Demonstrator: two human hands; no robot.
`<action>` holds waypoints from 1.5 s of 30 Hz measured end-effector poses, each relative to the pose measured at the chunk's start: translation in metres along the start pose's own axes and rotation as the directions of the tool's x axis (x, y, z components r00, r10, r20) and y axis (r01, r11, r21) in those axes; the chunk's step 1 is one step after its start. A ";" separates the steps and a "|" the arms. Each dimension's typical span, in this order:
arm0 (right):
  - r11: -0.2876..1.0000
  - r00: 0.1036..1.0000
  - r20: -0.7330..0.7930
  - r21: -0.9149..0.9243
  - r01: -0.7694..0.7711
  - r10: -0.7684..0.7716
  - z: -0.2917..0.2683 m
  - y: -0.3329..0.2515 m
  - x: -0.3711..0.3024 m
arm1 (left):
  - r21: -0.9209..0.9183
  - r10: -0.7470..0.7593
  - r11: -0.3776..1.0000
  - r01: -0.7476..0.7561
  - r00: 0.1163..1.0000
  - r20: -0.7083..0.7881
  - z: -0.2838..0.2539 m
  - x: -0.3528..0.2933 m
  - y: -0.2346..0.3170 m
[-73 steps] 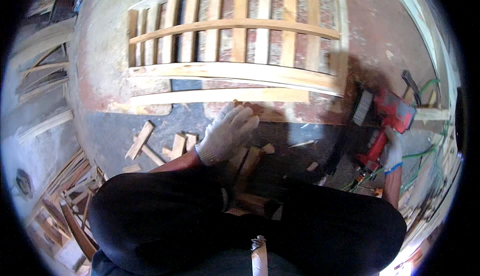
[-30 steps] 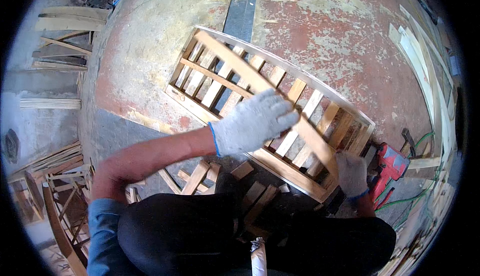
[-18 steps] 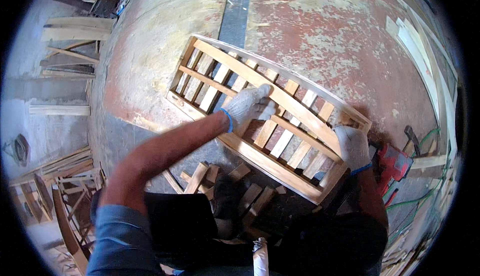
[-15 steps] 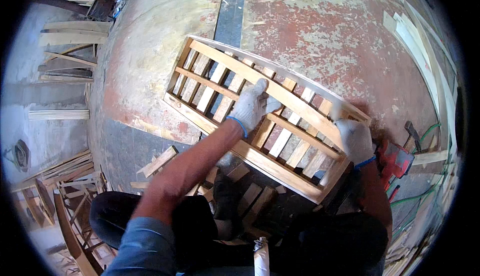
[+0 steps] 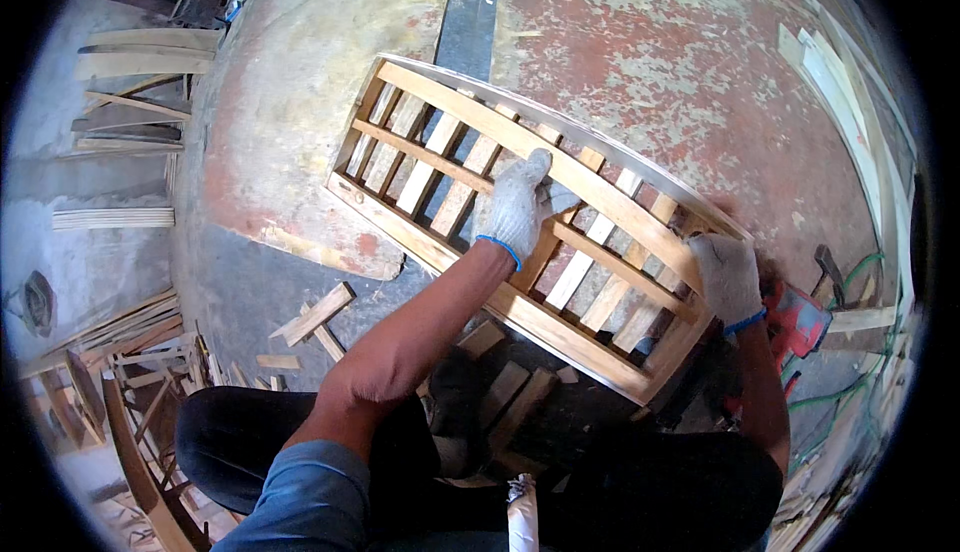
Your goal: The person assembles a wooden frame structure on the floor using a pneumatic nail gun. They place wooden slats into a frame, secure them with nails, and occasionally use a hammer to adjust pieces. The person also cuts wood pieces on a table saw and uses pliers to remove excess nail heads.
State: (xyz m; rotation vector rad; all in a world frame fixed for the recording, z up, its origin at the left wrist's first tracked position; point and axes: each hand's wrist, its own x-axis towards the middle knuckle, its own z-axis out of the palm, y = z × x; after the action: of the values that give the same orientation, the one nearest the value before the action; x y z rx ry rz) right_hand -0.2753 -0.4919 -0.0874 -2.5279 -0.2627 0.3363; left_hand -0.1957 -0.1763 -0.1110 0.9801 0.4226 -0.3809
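Observation:
A slatted wooden frame (image 5: 440,242), shaped like a shallow crate, lies at a slant before me, its right end nearer. Two lengthwise strips run over several short cross slats. Around the middle of it closes my left hand (image 5: 515,207), in a pale knit glove with a blue cuff; its thumb rests against the wide strip (image 5: 610,207). My right hand (image 5: 725,277), gloved the same way, grips the frame's right end where the wide strip meets it. The fingers on the underside are hidden.
Wood offcuts (image 5: 318,322) lie on the floor near my knees. To the right are a red power tool (image 5: 798,320), a hammer (image 5: 828,267) and a green hose (image 5: 835,397). Long pale boards (image 5: 835,112) lean at the far right; stacked timber (image 5: 150,52) lines the left wall.
The frame shifts very slightly in view. My left hand has slid a little to the right along it; my right hand, blurred before, now sits still on the right end.

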 end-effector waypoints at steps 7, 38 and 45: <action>0.993 0.998 -0.029 0.109 -0.050 0.054 0.002 0.018 0.003 | -0.014 0.041 0.999 -0.041 0.999 -0.015 0.007 0.000 0.000; 0.632 0.384 -0.533 0.749 -0.201 0.754 0.027 0.040 -0.146 | 0.023 0.146 0.989 -0.147 0.989 0.026 0.029 0.049 -0.021; 0.636 0.465 -0.457 0.674 -0.375 0.758 0.043 0.024 -0.192 | 0.039 0.160 0.986 -0.160 0.987 -0.017 0.023 0.050 -0.023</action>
State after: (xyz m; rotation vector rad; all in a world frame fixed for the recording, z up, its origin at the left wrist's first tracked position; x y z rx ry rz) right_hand -0.4673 -0.5390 -0.1012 -1.9303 0.9527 -0.3371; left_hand -0.1606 -0.2138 -0.1413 1.0472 0.3531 -0.2345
